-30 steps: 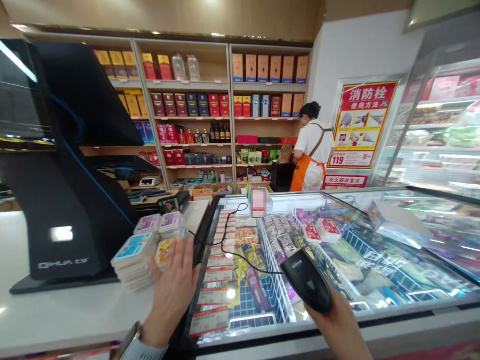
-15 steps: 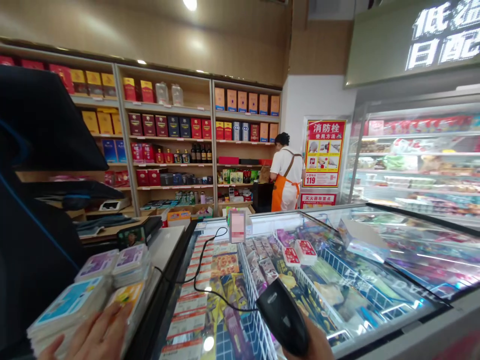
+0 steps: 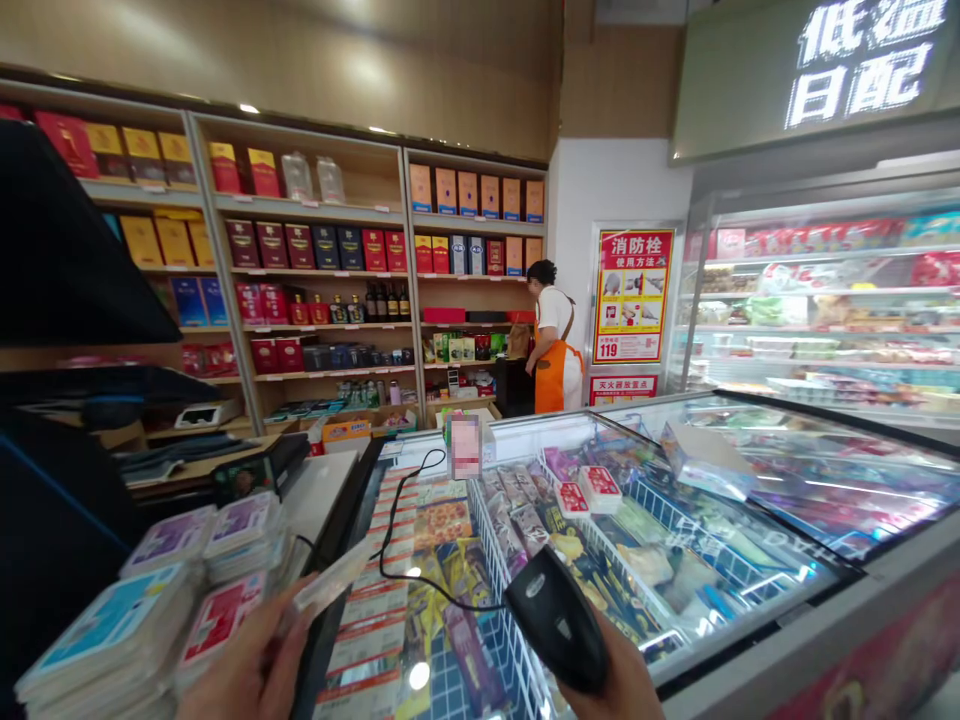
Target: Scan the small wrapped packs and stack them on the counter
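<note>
My left hand is closed on a thin card, tilted and seen nearly edge-on, so its printed face is hidden. Below and left of it stand stacks of printed cards: a blue-topped stack, a red-topped stack and two purple-topped stacks. A black handheld barcode scanner is gripped in my right hand, above the freezer's glass top. The scanner's black cable loops away across the glass.
A chest freezer with wire baskets of packaged food fills the front. Two small red-topped stacks and a box lie on its glass. A dark monitor stands left. Behind, a person in an orange apron stands near shelves.
My left hand has lifted the orange-yellow card off its stack and moved right, baring a red card. My right hand still holds the scanner. The camera view has shifted slightly right.
</note>
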The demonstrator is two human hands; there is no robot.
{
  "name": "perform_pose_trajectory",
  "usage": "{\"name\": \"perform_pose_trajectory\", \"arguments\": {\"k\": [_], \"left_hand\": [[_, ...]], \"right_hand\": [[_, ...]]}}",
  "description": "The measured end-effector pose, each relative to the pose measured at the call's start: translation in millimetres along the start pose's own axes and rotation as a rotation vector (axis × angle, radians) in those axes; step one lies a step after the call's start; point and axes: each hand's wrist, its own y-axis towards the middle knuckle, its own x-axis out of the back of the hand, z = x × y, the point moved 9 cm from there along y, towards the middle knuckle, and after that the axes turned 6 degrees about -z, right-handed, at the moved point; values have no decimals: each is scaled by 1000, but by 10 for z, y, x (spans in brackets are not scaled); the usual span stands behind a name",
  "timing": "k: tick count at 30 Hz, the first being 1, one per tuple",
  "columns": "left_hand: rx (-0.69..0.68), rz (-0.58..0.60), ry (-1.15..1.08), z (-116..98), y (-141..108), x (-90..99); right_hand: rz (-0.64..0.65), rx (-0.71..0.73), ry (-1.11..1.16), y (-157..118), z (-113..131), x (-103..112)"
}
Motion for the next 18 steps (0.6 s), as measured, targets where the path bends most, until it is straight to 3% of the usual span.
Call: {"name": "perform_pose_trajectory", "arguments": {"k": [4,7,9,12,15,18], "left_hand": [[440,311,-370,55,-191,-946],[654,334,-590,116,-366,-1574],[720,361,-700,174,-464,-1919],[795,348,-751,361,-547,-2187],[745,393,-773,443,-536,-2258],[642,483,-807,385,-512,-2263]], "right_hand": [[-62,-60,39,-25,37,35],[-82,-75,34,-35,21,42],[-82,-75,24,-30,0,48],[-63,-71,20,-16,10,61],[-61,-88,22,-13,85,98],[-37,-127,-3,-21,149,92]]}}
